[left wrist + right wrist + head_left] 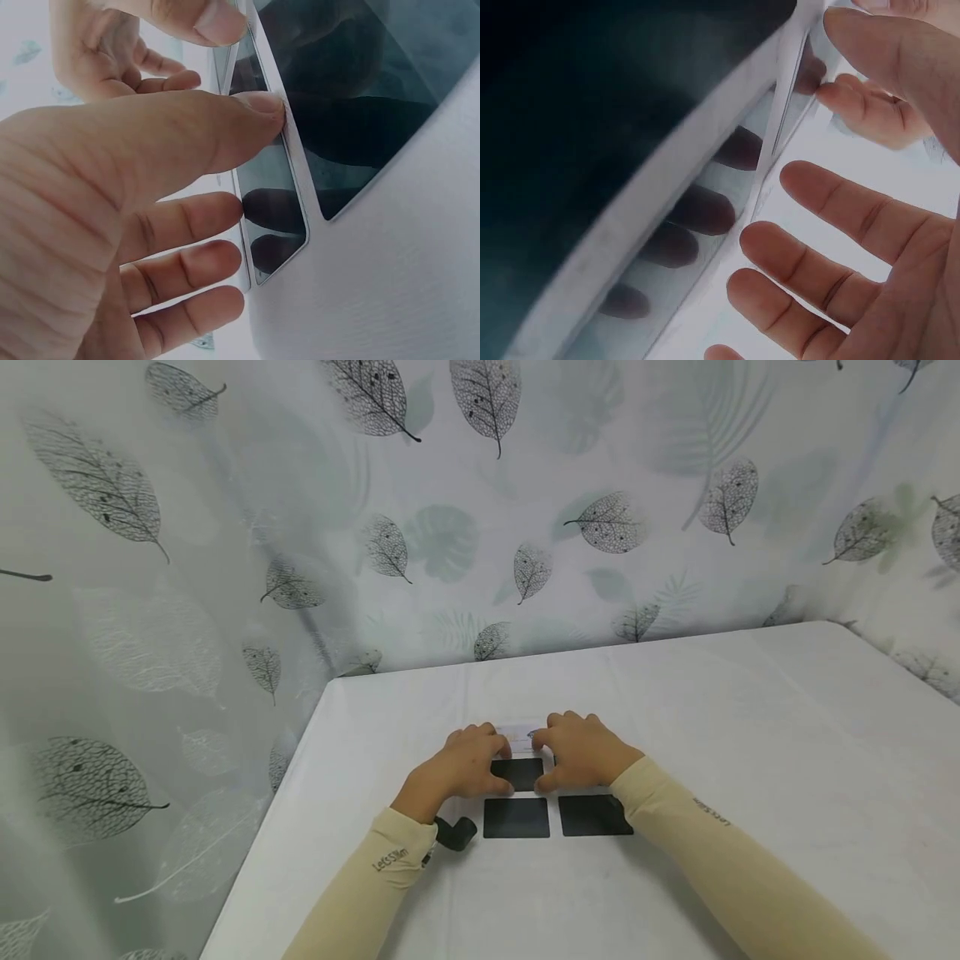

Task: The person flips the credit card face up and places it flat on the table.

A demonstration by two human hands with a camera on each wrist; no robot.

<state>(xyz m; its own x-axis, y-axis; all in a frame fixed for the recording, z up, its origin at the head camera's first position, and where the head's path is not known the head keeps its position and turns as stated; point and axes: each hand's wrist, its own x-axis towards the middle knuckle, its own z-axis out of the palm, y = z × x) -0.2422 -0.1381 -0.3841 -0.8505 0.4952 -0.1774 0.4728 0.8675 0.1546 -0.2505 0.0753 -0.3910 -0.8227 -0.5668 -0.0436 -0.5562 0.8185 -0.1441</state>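
Pale sheeting (465, 481) hangs all round from 8 o'clock over 12 to 3, printed with dark skeleton leaves (487, 393) and faint green foliage (442, 543). A plain white surface (750, 735) spreads beneath it, with a rounded far corner toward 3 o'clock. The light is soft, greyer toward 8 o'clock. A slanting grey strip (315, 639) near 10 o'clock may be a pole behind the sheeting.

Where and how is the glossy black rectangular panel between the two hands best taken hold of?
The glossy black panel lies flat and looks thin, so probably by its two left corners, coming from the person's left: thumb on the near corner, a fingertip on the far one. The left near-row panel sits just across a narrow gap, leaving little room along the near edge.
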